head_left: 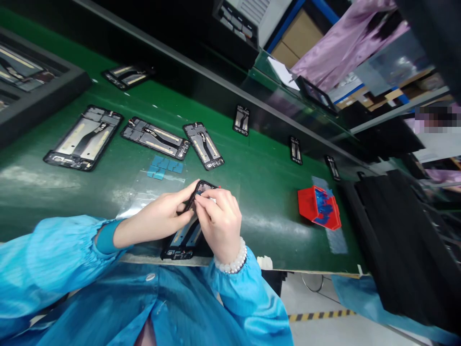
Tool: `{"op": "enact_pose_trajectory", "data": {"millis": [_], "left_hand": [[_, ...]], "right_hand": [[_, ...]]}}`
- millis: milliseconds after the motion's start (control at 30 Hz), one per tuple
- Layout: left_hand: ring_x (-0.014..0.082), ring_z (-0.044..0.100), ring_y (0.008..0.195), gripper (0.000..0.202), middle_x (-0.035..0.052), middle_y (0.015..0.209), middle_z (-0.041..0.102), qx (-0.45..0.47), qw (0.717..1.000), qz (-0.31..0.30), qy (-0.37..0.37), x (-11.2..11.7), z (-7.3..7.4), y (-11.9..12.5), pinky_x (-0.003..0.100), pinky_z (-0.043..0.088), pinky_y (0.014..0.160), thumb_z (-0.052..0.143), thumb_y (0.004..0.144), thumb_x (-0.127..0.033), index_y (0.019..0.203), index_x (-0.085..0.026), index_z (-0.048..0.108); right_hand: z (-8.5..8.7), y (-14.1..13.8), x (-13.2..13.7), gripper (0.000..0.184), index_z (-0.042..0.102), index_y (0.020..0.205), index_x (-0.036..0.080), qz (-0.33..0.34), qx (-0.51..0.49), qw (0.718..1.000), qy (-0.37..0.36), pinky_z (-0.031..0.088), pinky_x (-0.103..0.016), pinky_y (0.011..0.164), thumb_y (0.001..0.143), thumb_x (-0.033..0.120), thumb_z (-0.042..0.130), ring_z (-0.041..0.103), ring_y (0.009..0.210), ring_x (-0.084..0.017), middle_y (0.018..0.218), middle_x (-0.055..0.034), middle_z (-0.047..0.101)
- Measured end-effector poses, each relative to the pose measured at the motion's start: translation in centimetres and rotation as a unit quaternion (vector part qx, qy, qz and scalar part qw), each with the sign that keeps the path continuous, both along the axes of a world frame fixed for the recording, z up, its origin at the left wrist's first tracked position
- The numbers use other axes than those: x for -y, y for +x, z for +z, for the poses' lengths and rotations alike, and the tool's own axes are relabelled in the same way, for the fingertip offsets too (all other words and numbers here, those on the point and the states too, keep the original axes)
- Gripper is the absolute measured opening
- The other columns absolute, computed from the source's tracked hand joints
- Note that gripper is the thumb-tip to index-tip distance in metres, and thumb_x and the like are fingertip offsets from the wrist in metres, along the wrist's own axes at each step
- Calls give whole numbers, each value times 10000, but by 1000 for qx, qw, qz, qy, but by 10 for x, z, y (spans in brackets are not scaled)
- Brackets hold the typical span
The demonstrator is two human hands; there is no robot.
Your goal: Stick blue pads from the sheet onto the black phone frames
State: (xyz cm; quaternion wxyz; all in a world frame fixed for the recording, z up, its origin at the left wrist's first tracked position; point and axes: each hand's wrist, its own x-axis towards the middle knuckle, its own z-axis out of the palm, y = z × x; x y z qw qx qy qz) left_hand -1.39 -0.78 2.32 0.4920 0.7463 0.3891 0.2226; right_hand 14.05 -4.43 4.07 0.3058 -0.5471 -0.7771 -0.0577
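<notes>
Hands meet over a phone frame (182,240) at the near edge of the green table (259,192), where a person in a blue smock works. The frame is tipped up off the table. Its long axis runs from its lower end near the table edge, close to the body, up and away toward the far right, and its upper end sits between the two sets of fingers.

The left hand (158,222) comes in from the left, thumb and fingers closed on that upper end and steadying it. The right hand (220,226), with a bead bracelet (232,263) at the wrist, comes from the near side. Its fingers are bent and pinched on the same end, so both hands are equally close to the spot. Whether a small part lies under the right fingertips cannot be told.

Just beyond the hands lie a clear film sheet (144,192) and a cluster of blue stickers (163,168). Farther out three more frames (154,138) lie flat in a row. A red bin (319,206) stands well apart to the right.
</notes>
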Motion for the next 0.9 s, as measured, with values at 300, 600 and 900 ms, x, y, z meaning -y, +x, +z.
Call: {"op": "enact_pose_trajectory", "data": {"millis": [300, 600, 900], "left_hand": [[124, 480, 495, 664, -37, 579, 542, -13, 1000, 11, 15, 2, 2, 2, 199, 419, 480, 412, 822, -300, 1438, -80, 301], [201, 641, 999, 582, 98, 1220, 616, 153, 981, 62, -100, 2, -7, 6, 291, 514, 853, 506, 838, -284, 1393, -198, 358], [220, 653, 1014, 557, 117, 1222, 626, 204, 960, 100, -162, -10, -10, 3, 292, 530, 849, 561, 776, -223, 1305, -174, 393]], "right_hand": [[-2, 0, -7, 125, 598, 769, 192, 23, 67, 996, 54, 392, -294, 785, 863, 145, 531, 534, 934, -157, 845, -27, 658], [-23, -22, 3, 91, 511, 749, 176, -183, -86, 978, 61, 418, -400, 882, 804, 105, 494, 466, 969, -202, 912, -81, 523], [34, 227, -1, 234, 260, 670, 270, -541, -38, 829, 137, 370, -407, 615, 738, 96, 402, 472, 606, -193, 602, 41, 318]]}}
